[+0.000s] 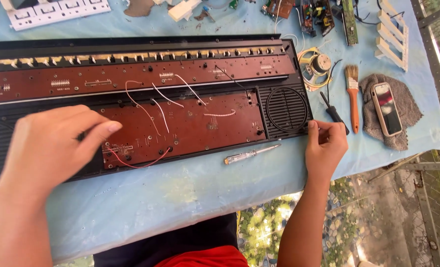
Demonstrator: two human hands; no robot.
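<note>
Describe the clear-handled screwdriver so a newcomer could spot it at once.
Start at the long black keyboard casing lying opened across the blue table. Just below its front edge, left of the right hand, lies the screwdriver. Its handle is transparent, unlike the black-handled one beside the orange paintbrush.

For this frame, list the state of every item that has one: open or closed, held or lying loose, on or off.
Keyboard case: opened, circuit boards exposed.
Left hand: resting on the lower circuit board, holding nothing visible.
Right hand: fingers pinched at the case's corner; what it holds is too small to tell.
Clear-handled screwdriver: lying loose.
Paintbrush: lying loose.
Phone: screen up, on a grey cloth.
</note>
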